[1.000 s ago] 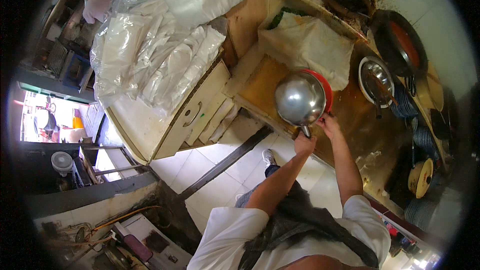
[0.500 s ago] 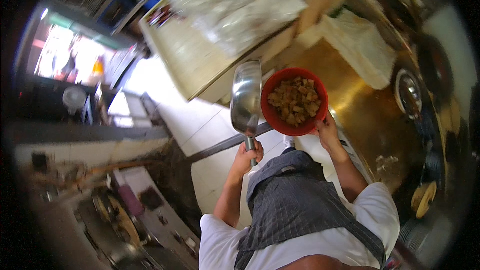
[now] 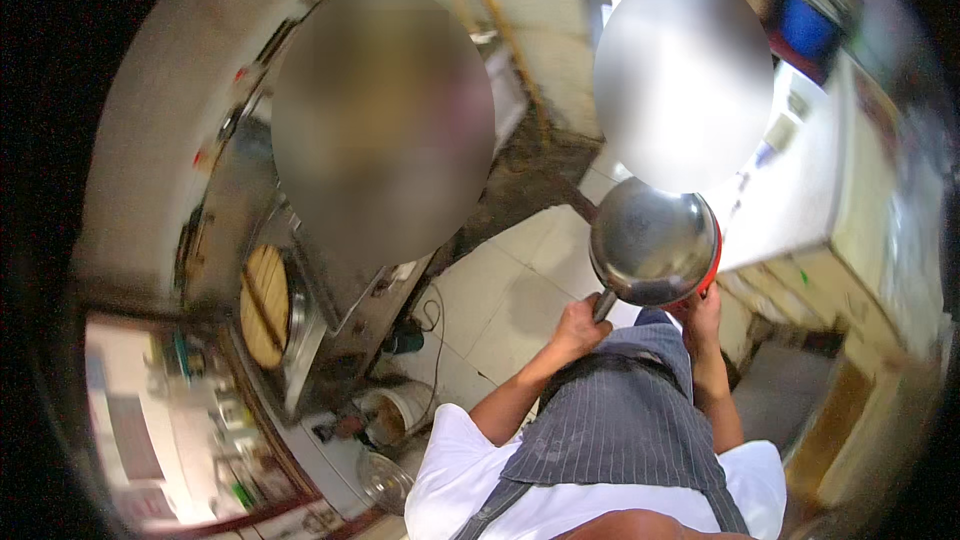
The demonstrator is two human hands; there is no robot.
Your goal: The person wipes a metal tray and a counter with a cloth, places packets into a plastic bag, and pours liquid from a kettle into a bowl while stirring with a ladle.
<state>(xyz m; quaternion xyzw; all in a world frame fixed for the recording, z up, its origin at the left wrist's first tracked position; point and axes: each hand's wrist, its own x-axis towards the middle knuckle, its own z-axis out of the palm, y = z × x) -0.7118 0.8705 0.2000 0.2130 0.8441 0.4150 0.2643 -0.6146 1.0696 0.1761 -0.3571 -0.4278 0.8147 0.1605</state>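
Your left hand (image 3: 580, 332) is closed around the handle (image 3: 603, 306) of a round steel pan (image 3: 648, 240), its fingers curled tight about the grip. Your right hand (image 3: 704, 312) holds a red bowl (image 3: 716, 265) by its near right side; you have the fingers against the bowl, though the pan hides much of that grip and you cannot tell how far they reach beneath. The pan and the bowl are in front of you, ahead of your waist and above the pale tiled floor (image 3: 487, 292), with the pan lying across the bowl in your view so that only a red strip shows along its right and lower edge. The inside of the bowl is hidden, and whether the 2 rims touch you cannot tell. You wear a dark striped apron (image 3: 610, 415) over a white shirt (image 3: 450, 475). To your right stands a cream cabinet (image 3: 800, 285) with a bright white top. To your left, a round wooden lid (image 3: 265, 305) with a bar across it sits by a dark worktop (image 3: 345, 270), and a pale bucket (image 3: 388, 416) stands on the floor nearer you. 2 blurred ovals cover parts of the room ahead.
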